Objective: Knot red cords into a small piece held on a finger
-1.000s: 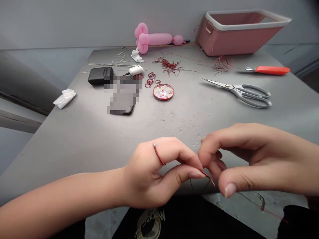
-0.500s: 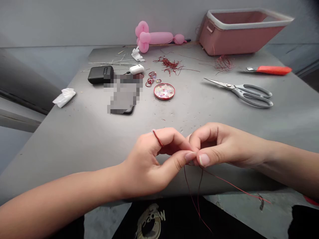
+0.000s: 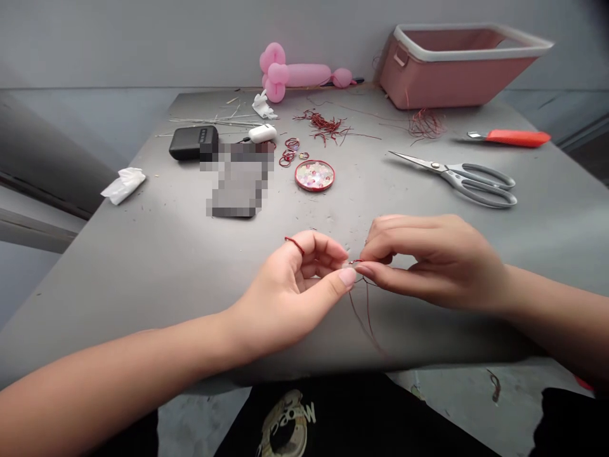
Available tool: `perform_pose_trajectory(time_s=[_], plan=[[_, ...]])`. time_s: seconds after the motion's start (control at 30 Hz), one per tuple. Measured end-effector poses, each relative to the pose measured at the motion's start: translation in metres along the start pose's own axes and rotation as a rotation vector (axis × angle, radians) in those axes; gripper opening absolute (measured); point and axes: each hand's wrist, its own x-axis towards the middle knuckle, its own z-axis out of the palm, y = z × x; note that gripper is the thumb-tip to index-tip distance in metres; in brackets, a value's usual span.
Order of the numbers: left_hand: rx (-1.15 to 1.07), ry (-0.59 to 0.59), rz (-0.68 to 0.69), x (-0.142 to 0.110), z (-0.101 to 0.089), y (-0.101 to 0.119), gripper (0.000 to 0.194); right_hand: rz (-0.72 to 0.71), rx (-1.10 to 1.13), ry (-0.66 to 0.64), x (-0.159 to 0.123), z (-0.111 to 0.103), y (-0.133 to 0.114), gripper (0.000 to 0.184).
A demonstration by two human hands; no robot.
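Observation:
Over the near part of the table, my left hand [image 3: 304, 285] pinches a thin red cord between thumb and forefinger. A red cord ring [image 3: 295, 245] circles its forefinger. My right hand [image 3: 423, 263] pinches the same red cord [image 3: 356, 261] just to the right, fingertips almost touching the left ones. A tiny bright spot, perhaps a bead, shows on the cord between them. Loose cord ends [image 3: 367, 311] hang down below the hands. Beyond the hands stands a round red-rimmed dish [image 3: 314, 189] of clear and pink beads, with several small red cord rings [image 3: 288, 157] behind it.
Grey scissors [image 3: 469, 181] and a red-handled cutter [image 3: 518, 138] lie at right. Behind them are a pink bin [image 3: 442, 79] and tangled red cord [image 3: 425, 124]. Cord scraps [image 3: 326, 124], a pink balloon [image 3: 304, 75], a black box [image 3: 194, 143], a blurred-out phone and tissue [image 3: 124, 185] are farther left.
My right hand has come in from the right, met the left hand's fingertips and turned knuckles-up, now pinching the cord. Both hands have risen slightly away from the table's near edge.

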Motion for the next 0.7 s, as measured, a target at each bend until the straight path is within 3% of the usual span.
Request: perform_pose_trajectory(time_s=[0.17,0.3,0.43,0.57,0.7], plan=[[0.118,-0.009,0.026,0.001,0.001,-0.005,0.012,-0.123,-0.28,0.049,-0.005,0.008,-0.004,0.017],[0.181,-0.036,0.137,0.0,0.0,-0.011,0.007,-0.045,-0.335,0.105,-0.008,0.012,-0.011,0.021],[0.212,-0.022,0.166,-0.001,-0.002,-0.011,0.005,0.244,0.064,-0.023,-0.007,0.007,-0.012,0.01],[0.246,0.006,0.132,-0.001,-0.003,-0.006,0.007,0.477,0.43,-0.143,-0.002,-0.002,-0.008,0.013],[0.119,-0.019,0.065,0.0,-0.002,-0.001,0.01,0.671,0.932,-0.232,0.001,-0.003,0.001,0.015]])
